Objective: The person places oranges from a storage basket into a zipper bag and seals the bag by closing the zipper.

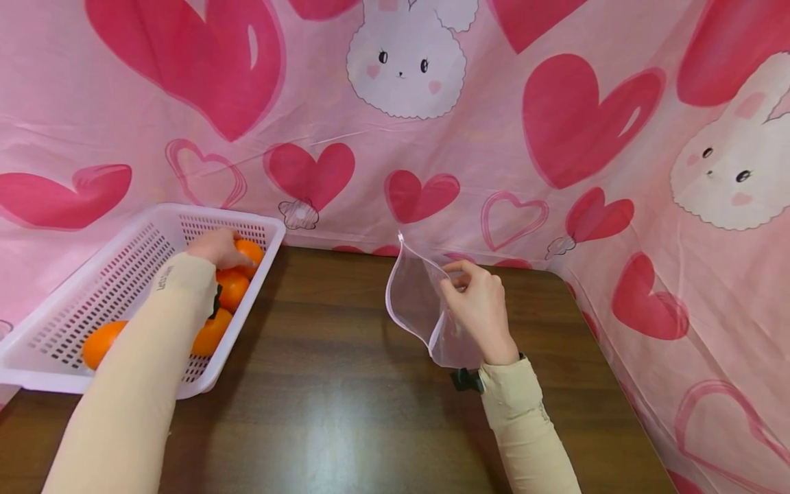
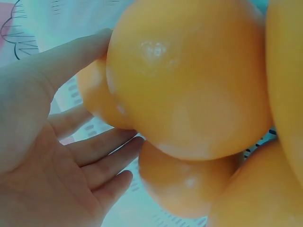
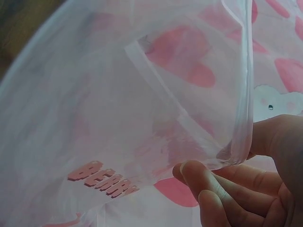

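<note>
My left hand (image 1: pixel 216 248) reaches into a white plastic basket (image 1: pixel 138 237) at the left, its fingertips at a smooth round orange fruit (image 1: pixel 252 252) in the far right corner. In the left wrist view, thumb and fingers lie along one side of a large glossy fruit (image 2: pixel 189 80), the fingers fairly straight. My right hand (image 1: pixel 478 305) pinches the rim of a clear zip bag (image 1: pixel 410 295) with a white slider at its far end. The bag's mouth gapes toward the left. Red lettering (image 3: pixel 102 179) shows on its side in the right wrist view.
Several more orange fruits (image 1: pixel 211 334) lie along the basket's right side, and another fruit (image 1: pixel 101 343) lies near its front. The brown wooden table (image 1: pixel 321 343) stretches between basket and bag. A pink cloth (image 1: pixel 321 89) with hearts and rabbits hangs behind and at the right.
</note>
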Tool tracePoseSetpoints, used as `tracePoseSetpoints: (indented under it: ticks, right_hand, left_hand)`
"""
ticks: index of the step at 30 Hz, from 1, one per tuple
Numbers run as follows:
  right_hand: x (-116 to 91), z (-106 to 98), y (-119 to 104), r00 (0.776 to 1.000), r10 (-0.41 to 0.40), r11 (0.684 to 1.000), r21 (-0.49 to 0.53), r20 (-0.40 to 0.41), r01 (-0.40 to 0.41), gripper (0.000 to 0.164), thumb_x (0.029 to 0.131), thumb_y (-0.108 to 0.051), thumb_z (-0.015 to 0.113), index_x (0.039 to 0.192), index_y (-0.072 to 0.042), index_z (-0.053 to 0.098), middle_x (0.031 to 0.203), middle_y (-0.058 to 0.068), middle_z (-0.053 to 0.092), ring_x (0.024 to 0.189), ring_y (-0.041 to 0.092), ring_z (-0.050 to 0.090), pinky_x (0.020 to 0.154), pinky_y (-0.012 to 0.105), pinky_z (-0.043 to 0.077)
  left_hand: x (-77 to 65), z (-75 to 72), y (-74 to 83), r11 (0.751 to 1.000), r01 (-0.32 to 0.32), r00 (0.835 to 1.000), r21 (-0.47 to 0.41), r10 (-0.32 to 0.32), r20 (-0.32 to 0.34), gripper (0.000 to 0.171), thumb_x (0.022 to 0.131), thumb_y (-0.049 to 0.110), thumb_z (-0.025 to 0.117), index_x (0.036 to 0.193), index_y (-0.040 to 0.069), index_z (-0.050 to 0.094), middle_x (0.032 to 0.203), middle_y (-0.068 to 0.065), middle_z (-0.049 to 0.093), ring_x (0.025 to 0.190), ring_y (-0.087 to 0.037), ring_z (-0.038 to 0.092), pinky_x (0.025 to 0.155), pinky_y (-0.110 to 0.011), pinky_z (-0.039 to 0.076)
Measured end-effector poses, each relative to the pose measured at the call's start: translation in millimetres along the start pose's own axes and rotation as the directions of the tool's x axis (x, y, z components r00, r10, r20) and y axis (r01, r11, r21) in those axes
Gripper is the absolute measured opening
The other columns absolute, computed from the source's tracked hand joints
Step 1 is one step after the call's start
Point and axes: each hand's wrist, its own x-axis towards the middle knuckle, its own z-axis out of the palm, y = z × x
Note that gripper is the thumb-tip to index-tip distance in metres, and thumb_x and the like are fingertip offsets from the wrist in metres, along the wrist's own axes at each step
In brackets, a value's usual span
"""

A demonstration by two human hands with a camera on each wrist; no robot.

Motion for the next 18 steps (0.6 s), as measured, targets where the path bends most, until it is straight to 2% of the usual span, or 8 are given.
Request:
tracePoseSetpoints:
  ticks: [6, 11, 18]
  right_hand:
    - [-0.4, -0.2, 1.1, 1.000, 0.000, 1.000, 0.003, -0.004, 0.000, 0.015, 0.090, -0.013, 0.069, 0.100, -0.007, 0.076, 0.075, 0.003, 0.073, 0.057, 0.015, 0.063, 0.054, 0.036, 0.054]
    - [-0.3, -0.8, 1.7, 1.000, 0.003, 1.000, -0.001, -0.018, -0.003, 0.015, 0.089, -0.014, 0.067, 0.099, -0.008, 0.077, 0.072, 0.001, 0.072, 0.056, 0.015, 0.061, 0.054, 0.036, 0.053]
    - [0.2, -1.4, 2.6, 1.000, -0.001, 1.000, 0.006, -0.021, 0.001, 0.015, 0.089, -0.013, 0.067, 0.099, -0.008, 0.077, 0.072, 0.001, 0.072, 0.057, 0.014, 0.062, 0.054, 0.036, 0.052]
  left_hand:
    - [-6.2, -4.3, 3.2, 1.000, -0.020, 1.000, -0.021, 0.020, -0.021, 0.082, 0.084, 0.036, 0.082, 0.143, -0.005, 0.043, 0.125, -0.031, 0.049, 0.107, -0.046, 0.048, 0.096, -0.063, 0.044]
    - [-7.9, -8.1, 4.5, 0.999, -0.049, 0.998, -0.006, 0.049, -0.045, 0.081, 0.085, 0.035, 0.080, 0.144, -0.004, 0.041, 0.126, -0.032, 0.049, 0.107, -0.047, 0.047, 0.093, -0.062, 0.045]
    - [-7.1, -9.8, 4.7, 0.999, -0.048, 0.996, -0.014, 0.047, -0.073, 0.082, 0.087, 0.034, 0.079, 0.146, -0.005, 0.039, 0.128, -0.033, 0.047, 0.104, -0.048, 0.047, 0.090, -0.061, 0.047]
